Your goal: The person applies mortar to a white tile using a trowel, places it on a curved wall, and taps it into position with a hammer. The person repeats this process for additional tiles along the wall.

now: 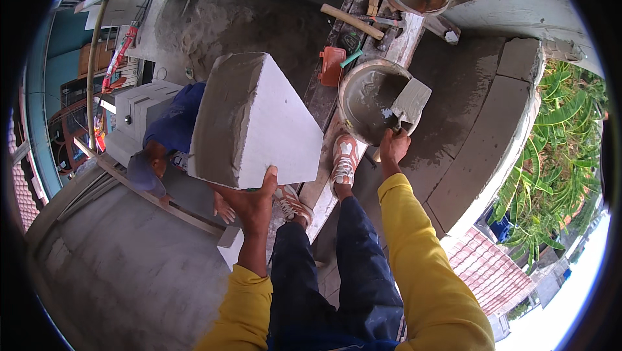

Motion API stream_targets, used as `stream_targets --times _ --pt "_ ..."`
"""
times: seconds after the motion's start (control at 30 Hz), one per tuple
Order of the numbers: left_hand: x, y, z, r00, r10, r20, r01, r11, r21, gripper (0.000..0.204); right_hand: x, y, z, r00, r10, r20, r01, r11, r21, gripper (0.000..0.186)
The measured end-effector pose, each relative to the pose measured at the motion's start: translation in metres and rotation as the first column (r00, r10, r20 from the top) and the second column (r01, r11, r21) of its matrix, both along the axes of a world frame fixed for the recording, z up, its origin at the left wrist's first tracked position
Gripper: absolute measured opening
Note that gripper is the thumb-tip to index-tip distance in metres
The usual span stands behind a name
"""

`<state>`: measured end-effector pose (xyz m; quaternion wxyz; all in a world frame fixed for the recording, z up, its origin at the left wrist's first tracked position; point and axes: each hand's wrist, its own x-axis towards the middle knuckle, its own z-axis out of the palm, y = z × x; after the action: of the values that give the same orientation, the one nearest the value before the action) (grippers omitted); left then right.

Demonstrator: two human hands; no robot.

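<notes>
Head view shows a large pale grey, sharp-edged masonry block (285,127) raised at the left of centre, above the plank and well left of the mortar. Its broad face is whitish, flat and clean, with a fine, even grain and straight edges; the adjoining long face, turned to the left, wears a darker grey coat, smooth in the middle and ragged where it meets the corner. The block sits tilted, narrowing toward the top of the view. The person's left hand (254,200) grips its lower edge, thumb pressed on the whitish face, the other fingers mostly hidden beneath. The right hand (394,148) is closed around the handle of a mortar-smeared trowel with a flat, squarish metal blade (412,100), which hangs over the right side of a round, pale-rimmed bucket (345,88) of wet grey mortar (372,95). White-and-rust patterned shoes (346,156) stand on a weathered wooden plank (403,43). Farther up it lie an orange plastic box (332,66) and a wooden-handled hammer (353,22). Beyond the block, a co-worker in a dark blue shirt (172,117) bends forward, partly hidden by it.
</notes>
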<state>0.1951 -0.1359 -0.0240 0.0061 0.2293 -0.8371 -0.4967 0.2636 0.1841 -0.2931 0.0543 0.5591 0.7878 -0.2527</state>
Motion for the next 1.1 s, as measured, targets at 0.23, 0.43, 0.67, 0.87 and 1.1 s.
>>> stream_targets --times 0.23,0.43,0.67,0.87,1.1 --pt "0.005 0.014 0.001 0.993 0.112 -0.043 -0.11 0.993 0.051 0.109 -0.004 -0.033 0.078 0.961 0.206 -0.182 -0.212 0.977 -0.009 0.076" --pt "-0.008 0.038 -0.001 0.975 0.217 -0.041 -0.212 0.972 0.103 0.107 0.03 -0.182 0.184 0.64 0.585 -0.498 -0.727 0.671 -0.147 0.09" --pt "-0.032 0.096 0.037 0.962 0.244 0.124 -0.264 0.947 0.183 0.106 0.019 -0.289 0.127 0.809 0.352 -0.472 -0.324 0.935 0.142 0.092" --pt "-0.005 0.043 -0.012 0.998 0.006 -0.055 0.0 0.994 0.107 0.109 0.003 -0.302 0.125 0.797 0.207 -0.567 -0.234 0.972 0.027 0.1" --pt "-0.07 -0.12 -0.169 0.887 -0.078 0.456 -0.295 0.664 0.687 0.067 0.001 -0.264 0.153 0.717 0.307 -0.626 -0.411 0.911 -0.023 0.109"
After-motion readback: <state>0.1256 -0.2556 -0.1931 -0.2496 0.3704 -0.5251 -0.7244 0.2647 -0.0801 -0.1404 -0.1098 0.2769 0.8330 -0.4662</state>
